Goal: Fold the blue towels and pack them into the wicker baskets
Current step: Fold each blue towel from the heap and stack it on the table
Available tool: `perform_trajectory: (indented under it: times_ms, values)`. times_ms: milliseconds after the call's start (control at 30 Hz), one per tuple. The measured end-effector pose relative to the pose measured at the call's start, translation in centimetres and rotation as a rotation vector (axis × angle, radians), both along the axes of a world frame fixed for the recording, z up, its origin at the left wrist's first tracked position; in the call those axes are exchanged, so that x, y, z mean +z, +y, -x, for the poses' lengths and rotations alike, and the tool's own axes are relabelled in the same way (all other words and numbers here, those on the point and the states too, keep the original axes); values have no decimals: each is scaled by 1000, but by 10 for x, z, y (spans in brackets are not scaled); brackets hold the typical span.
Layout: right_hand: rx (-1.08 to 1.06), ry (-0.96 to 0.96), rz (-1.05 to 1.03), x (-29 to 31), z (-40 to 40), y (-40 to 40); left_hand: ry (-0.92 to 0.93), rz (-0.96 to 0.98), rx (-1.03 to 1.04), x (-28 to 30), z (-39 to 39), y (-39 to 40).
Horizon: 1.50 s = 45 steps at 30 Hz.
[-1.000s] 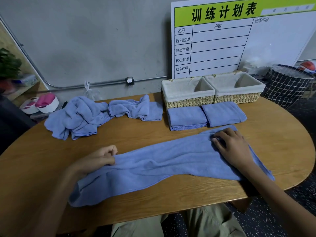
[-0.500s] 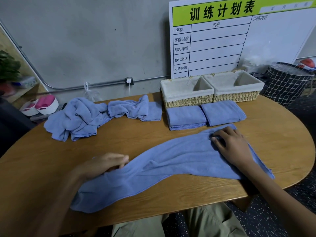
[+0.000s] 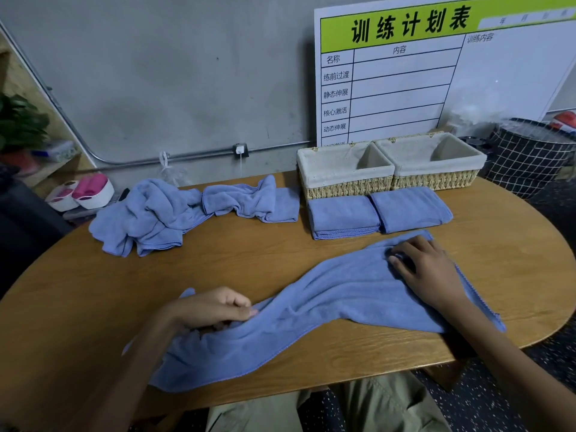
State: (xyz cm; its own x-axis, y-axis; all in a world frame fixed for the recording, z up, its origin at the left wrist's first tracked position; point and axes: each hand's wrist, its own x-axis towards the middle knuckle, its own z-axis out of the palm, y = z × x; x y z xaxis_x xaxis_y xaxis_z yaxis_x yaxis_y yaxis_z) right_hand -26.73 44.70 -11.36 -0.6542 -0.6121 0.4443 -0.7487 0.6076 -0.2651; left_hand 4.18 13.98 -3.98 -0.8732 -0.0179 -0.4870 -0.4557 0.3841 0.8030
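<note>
Sliding inward, left hand point(image 3: 215, 310) is pinching the towel point(image 3: 311, 310) edge while I'm keeping right hand point(image 3: 427, 272) pressing flat, anchoring it for folding.

Dim, soft indoor light, edges bowed by the wide lens, with perhaps slight blur throughout.

Single head-worn view, forward and down, close over the table point(image 3: 218, 263).

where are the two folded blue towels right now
In the head view, the two folded blue towels lie side by side on the wooden table, right of centre, directly before the two wicker baskets.
</note>
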Motion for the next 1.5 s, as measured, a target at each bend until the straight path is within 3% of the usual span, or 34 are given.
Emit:
perform_trajectory:
  times_ms: [100,267,600,1333,1500]
  values:
    - [20,-1,7,0,-1,2,106,-96,82,-3,-2,-4]
    - [27,-2,20,0,0,2,36,-133,157,-13,0,-16]
    - [29,13,18,0,0,2,240,-10,295,-22,-3,-28]
    - [32,25,6,-1,1,2,226,63,307,-11,-7,-23]
    - [13,10,-14,1,-3,1,307,119,328,2,-18,-33]
